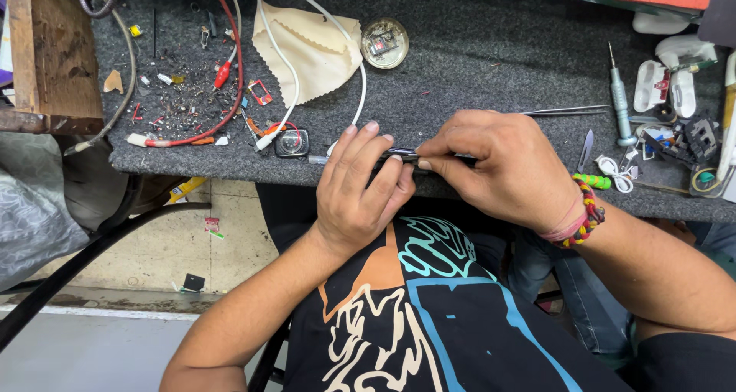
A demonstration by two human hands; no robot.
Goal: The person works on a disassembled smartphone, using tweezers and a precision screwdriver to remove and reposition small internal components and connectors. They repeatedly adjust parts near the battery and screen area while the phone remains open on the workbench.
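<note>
My left hand (359, 186) lies flat over a dark, flat device at the front edge of the grey felt bench (475, 54), its fingers pressing down; most of the device is hidden. My right hand (498, 166) pinches a thin metal tool (400, 153) between thumb and forefinger, its tip at the device's top edge beside my left fingertips. A braided red and yellow band circles my right wrist.
Tweezers (563, 111) lie just behind my right hand. A screwdriver (619, 100), white earbud cases (665, 85) and small parts crowd the right. A cream cloth (310, 51), round watch body (384, 44), red and white cables and scraps lie left.
</note>
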